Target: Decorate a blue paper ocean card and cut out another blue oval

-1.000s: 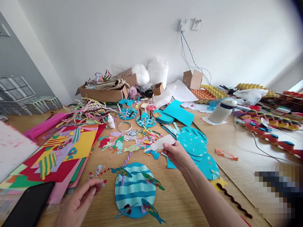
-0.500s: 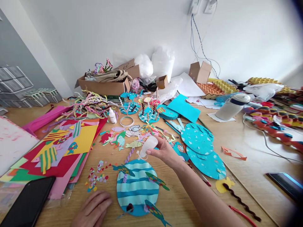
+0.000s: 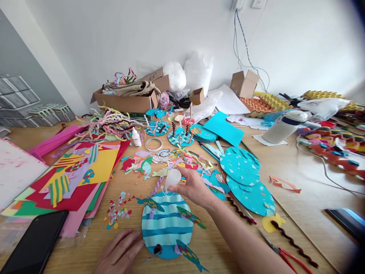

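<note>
My right hand (image 3: pixel 194 185) grips a translucent white squeeze glue bottle (image 3: pixel 173 179), tipped with its nozzle down at the top edge of a round blue disc (image 3: pixel 167 231). Wavy light-blue paper strips cross the disc. Paper fish stand on it: one at upper left (image 3: pixel 149 203), one at right (image 3: pixel 191 217), one at lower right (image 3: pixel 188 254). A dark coiled stem (image 3: pixel 157 249) stands near its lower edge. My left hand (image 3: pixel 122 252) lies flat with fingers stretched, its fingertips at the disc's lower left edge. A twisted purple pipe cleaner (image 3: pixel 157 186) lies just above the disc.
Paper confetti (image 3: pixel 118 209) and cut-out fish (image 3: pixel 145 166) lie left and behind. Coloured sheets (image 3: pixel 105 167) and a phone (image 3: pixel 37 241) are at left. Blue discs (image 3: pixel 251 198), red-handled pliers (image 3: pixel 281 251) and a white bottle (image 3: pixel 285 127) are at right. A cardboard box (image 3: pixel 122 102) stands behind.
The glue bottle and my right hand have shifted slightly left along the disc's top edge. My left hand has moved right to the disc's edge. The view has shifted a little, showing more of the pliers.
</note>
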A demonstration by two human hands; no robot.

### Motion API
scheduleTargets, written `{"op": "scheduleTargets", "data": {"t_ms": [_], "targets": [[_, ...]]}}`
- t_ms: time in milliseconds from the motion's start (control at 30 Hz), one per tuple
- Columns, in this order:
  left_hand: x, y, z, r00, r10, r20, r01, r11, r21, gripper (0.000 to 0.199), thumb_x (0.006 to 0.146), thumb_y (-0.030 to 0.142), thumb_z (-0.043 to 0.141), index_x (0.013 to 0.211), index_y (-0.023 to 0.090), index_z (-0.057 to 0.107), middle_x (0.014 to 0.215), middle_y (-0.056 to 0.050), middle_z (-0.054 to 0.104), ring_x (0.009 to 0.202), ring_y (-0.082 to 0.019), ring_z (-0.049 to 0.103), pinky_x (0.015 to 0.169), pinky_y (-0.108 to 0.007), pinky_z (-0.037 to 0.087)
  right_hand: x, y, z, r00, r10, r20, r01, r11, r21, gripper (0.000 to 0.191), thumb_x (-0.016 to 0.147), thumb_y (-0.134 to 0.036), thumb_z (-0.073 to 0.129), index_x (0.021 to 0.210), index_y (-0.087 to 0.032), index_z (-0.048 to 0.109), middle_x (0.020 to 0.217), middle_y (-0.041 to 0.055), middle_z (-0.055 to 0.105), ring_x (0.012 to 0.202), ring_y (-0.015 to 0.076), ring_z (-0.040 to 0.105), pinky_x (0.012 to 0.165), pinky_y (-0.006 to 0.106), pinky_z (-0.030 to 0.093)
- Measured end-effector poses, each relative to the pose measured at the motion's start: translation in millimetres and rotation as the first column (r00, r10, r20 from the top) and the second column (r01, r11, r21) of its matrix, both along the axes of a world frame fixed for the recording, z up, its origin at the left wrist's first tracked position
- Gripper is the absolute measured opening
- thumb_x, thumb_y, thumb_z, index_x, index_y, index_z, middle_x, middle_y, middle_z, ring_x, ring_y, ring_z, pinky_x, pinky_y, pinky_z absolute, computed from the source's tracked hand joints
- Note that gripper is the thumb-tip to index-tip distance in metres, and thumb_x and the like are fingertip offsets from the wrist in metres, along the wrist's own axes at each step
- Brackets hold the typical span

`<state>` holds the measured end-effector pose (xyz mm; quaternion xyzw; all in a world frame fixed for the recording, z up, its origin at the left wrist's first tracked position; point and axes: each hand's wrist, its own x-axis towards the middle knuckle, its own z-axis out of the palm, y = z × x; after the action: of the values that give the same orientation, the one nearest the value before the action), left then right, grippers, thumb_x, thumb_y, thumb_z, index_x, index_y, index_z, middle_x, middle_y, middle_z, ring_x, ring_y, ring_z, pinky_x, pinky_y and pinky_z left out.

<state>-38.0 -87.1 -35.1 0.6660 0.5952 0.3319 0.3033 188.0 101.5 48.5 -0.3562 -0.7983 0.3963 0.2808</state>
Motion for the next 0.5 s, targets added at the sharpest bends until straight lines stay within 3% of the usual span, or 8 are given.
{"op": "scheduleTargets", "data": {"t_ms": [233,500], "targets": [[3.6,-3.2,6.0,0.999,-0.02,0.031,0.021,1.0,-0.011,0.028,0.079,0.029,0.054,0.104,0.036,0.065,0.11,0.0,0.066,0.11,-0.026,0.055,0.101,-0.029,0.034,-3.0,-1.6,0.3,1.0,0.008,0.009,-0.008,1.0,-0.003,0.024,0.068,-0.039,0.067,0.077,-0.018,0.061,0.072,0.0005,0.061,0.069,0.0162,0.053,0.061,0.025,0.038],[7.4,-4.4,3.7,0.993,-0.04,-0.107,0.042,0.999,0.016,0.035,0.081,0.021,0.049,0.111,0.038,0.059,0.117,0.003,0.061,0.112,-0.026,0.053,0.1,-0.03,0.035,-3.6,-4.2,-1.6,1.0,0.012,0.006,-0.012,1.0,0.003,0.022,0.069,-0.038,0.067,0.074,-0.018,0.059,0.072,-0.0002,0.061,0.069,0.0161,0.054,0.06,0.024,0.038]]}}
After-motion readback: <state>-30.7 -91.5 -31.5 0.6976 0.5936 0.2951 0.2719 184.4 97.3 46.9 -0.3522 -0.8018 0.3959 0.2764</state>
